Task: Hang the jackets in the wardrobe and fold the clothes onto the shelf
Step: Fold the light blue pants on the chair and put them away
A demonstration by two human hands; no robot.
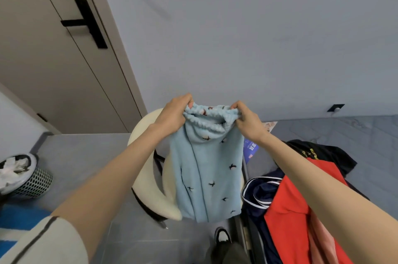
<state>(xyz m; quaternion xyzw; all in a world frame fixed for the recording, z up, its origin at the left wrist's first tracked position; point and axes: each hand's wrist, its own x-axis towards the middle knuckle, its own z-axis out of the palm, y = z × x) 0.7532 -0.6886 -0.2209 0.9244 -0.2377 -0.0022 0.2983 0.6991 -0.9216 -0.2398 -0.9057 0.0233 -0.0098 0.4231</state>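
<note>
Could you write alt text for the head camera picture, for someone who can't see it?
A left hand and a right hand pinch the gathered top of a blue garment, holding it up near a cream chair. Red and dark clothes lie heaped to the right; a mesh bin stands at left.

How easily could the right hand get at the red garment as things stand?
Probably yes, once freed: the right hand pinches the waistband of the blue garment, but the red garment lies uncovered just below that forearm.
</note>
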